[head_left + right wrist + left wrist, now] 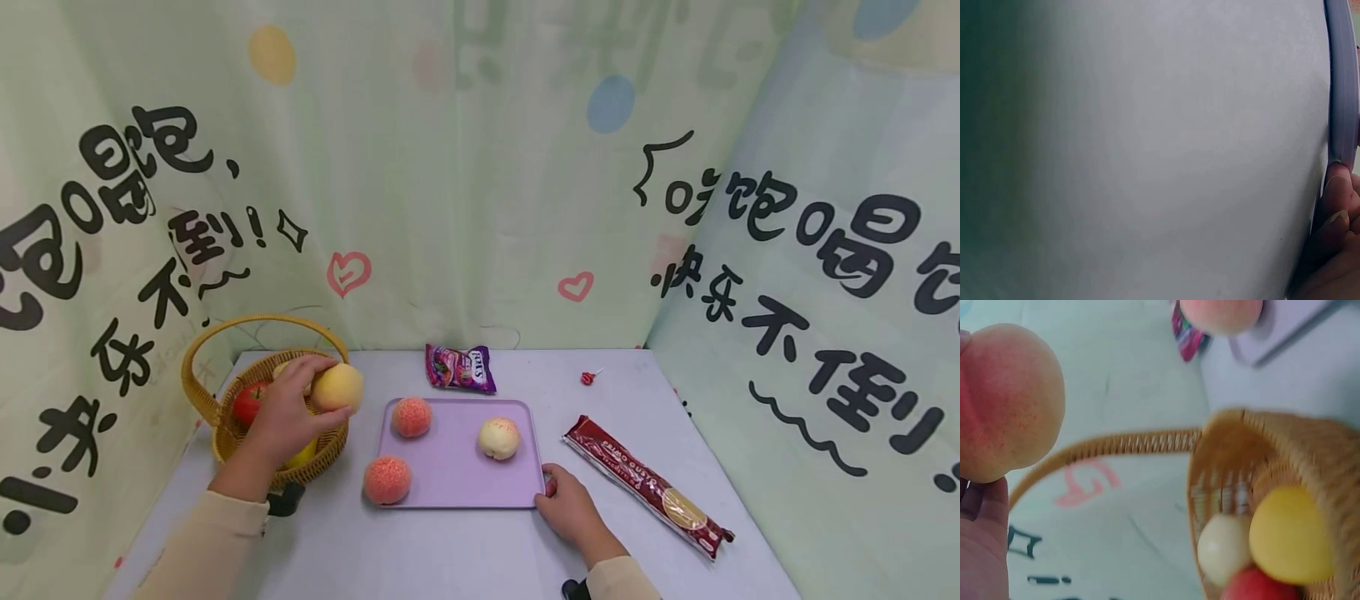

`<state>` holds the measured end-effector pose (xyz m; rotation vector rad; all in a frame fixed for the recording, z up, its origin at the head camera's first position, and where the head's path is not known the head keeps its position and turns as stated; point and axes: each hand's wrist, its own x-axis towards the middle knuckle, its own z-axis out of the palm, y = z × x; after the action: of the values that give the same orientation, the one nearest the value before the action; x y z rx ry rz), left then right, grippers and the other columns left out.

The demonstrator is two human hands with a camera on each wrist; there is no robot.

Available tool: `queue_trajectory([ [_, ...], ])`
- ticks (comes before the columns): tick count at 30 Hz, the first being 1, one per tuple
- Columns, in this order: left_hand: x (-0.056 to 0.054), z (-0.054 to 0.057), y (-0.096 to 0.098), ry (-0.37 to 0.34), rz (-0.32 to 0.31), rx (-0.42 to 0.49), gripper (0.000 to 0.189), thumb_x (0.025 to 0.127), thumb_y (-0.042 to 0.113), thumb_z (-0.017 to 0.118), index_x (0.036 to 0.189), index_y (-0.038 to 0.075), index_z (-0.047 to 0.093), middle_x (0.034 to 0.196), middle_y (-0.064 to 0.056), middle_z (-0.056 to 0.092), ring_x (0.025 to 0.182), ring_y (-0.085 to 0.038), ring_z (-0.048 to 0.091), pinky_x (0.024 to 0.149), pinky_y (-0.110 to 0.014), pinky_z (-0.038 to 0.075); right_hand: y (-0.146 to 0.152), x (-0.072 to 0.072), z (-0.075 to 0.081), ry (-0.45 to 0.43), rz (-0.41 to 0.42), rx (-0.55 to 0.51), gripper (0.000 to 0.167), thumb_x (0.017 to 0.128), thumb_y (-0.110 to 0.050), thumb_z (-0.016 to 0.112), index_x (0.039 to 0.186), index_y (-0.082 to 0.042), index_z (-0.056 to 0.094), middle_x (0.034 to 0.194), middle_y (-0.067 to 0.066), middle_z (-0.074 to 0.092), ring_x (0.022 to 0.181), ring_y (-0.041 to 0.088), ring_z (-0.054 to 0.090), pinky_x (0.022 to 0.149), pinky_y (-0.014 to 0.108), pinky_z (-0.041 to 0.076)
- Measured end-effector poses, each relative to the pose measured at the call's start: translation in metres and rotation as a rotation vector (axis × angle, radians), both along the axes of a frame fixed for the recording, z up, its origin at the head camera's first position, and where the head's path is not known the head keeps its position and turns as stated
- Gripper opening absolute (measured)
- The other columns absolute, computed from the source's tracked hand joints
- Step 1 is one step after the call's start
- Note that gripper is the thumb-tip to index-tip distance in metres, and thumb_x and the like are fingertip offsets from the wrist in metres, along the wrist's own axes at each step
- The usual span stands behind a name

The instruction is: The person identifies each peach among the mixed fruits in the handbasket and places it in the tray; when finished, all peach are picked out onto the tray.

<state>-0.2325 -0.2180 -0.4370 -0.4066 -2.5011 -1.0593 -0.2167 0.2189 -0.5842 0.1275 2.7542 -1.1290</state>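
Observation:
My left hand [288,417] holds a yellow-pink peach [337,388] over the right side of a wicker basket [223,450]. The left wrist view shows the same peach [1013,403] close up, clear of the basket. Inside the basket lie a red apple [247,403], a yellow fruit [1291,534] and a pale round fruit [1222,547]. With thumb and curled fingers, my right hand [572,510] grips the front right corner of a purple tray [457,487]. Two reddish peaches [412,417] are at the tray's left side, and a cream-coloured peach [498,438] sits toward its right.
Behind the tray lies a purple snack bag [461,368]. A small red lollipop [588,378] is at the back right, and a long dark-red packet [648,487] lies slantwise right of the tray. Printed curtains [465,208] enclose the table's back and sides.

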Motion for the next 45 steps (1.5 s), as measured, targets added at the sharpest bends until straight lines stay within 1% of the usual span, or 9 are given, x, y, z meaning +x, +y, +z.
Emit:
queue_trajectory([
  [3,0.0,-0.004,0.012,-0.027,-0.019,0.009,0.065,0.076,0.016,0.092,0.132,0.008,0.06,0.134,-0.011,0.056,0.12,-0.031,0.053,0.097,-0.057,0.055,0.0,0.0,-0.001,0.012,0.006,0.001,0.054,0.088,-0.01,0.071,0.138,0.003,0.056,0.082,0.003,0.054,0.074,0.017,0.049,0.065,0.031,0.042],
  [6,0.0,-0.009,0.024,-0.034,-0.035,0.015,0.065,0.076,0.016,0.092,0.132,0.01,0.06,0.135,-0.01,0.056,0.122,-0.03,0.053,0.1,-0.057,0.054,0.001,0.001,-0.002,0.022,0.011,0.001,0.054,0.087,-0.01,0.071,0.137,0.004,0.056,0.082,0.003,0.054,0.073,0.017,0.049,0.065,0.03,0.042],
  [14,0.001,-0.023,0.054,0.001,-0.077,0.063,0.064,0.074,0.011,0.093,0.13,0.011,0.061,0.13,-0.008,0.058,0.116,-0.026,0.058,0.097,-0.051,0.058,0.0,0.001,-0.001,0.022,0.005,-0.003,0.053,0.087,-0.011,0.071,0.137,0.003,0.057,0.081,0.002,0.054,0.073,0.016,0.049,0.063,0.029,0.041],
  [19,0.004,-0.029,0.069,-0.011,-0.103,0.094,0.064,0.073,0.013,0.093,0.128,0.012,0.062,0.129,-0.006,0.06,0.117,-0.025,0.059,0.1,-0.052,0.056,0.0,0.002,0.001,0.014,0.004,-0.007,0.053,0.088,-0.011,0.071,0.137,0.003,0.057,0.081,0.002,0.054,0.073,0.016,0.049,0.063,0.029,0.041],
  [24,0.005,-0.038,0.081,-0.02,-0.124,0.122,0.063,0.073,0.014,0.094,0.127,0.013,0.063,0.131,-0.005,0.06,0.118,-0.025,0.06,0.101,-0.051,0.056,0.001,0.002,0.002,0.015,0.003,-0.012,0.053,0.088,-0.01,0.071,0.137,0.004,0.057,0.081,0.003,0.054,0.073,0.017,0.049,0.063,0.03,0.042],
  [33,0.01,-0.051,0.097,-0.056,-0.126,0.167,0.064,0.071,0.015,0.095,0.127,0.016,0.063,0.132,-0.002,0.06,0.12,-0.024,0.061,0.103,-0.048,0.055,0.001,0.001,0.0,0.009,0.002,0.001,0.054,0.088,-0.011,0.071,0.138,0.003,0.057,0.081,0.003,0.054,0.073,0.017,0.049,0.063,0.03,0.042],
  [39,0.01,-0.064,0.108,-0.066,-0.188,0.216,0.066,0.07,0.013,0.096,0.129,0.014,0.064,0.136,-0.005,0.061,0.122,-0.022,0.06,0.104,-0.044,0.054,0.001,0.002,0.001,0.003,-0.001,0.003,0.055,0.088,-0.011,0.071,0.138,0.003,0.056,0.082,0.003,0.055,0.074,0.017,0.049,0.064,0.031,0.043],
  [41,0.01,-0.069,0.112,-0.079,-0.198,0.215,0.066,0.07,0.014,0.096,0.128,0.013,0.064,0.135,-0.004,0.061,0.123,-0.02,0.06,0.105,-0.042,0.054,0.001,0.001,0.001,0.005,0.002,0.001,0.055,0.088,-0.011,0.071,0.138,0.004,0.056,0.082,0.003,0.055,0.074,0.017,0.05,0.064,0.031,0.043],
  [45,0.012,-0.076,0.121,-0.126,-0.195,0.206,0.065,0.069,0.018,0.097,0.126,0.014,0.065,0.129,0.001,0.064,0.12,-0.016,0.059,0.104,-0.04,0.055,0.001,0.001,0.0,0.02,0.006,0.0,0.054,0.087,-0.011,0.071,0.137,0.004,0.057,0.082,0.003,0.055,0.074,0.017,0.049,0.063,0.029,0.042],
])
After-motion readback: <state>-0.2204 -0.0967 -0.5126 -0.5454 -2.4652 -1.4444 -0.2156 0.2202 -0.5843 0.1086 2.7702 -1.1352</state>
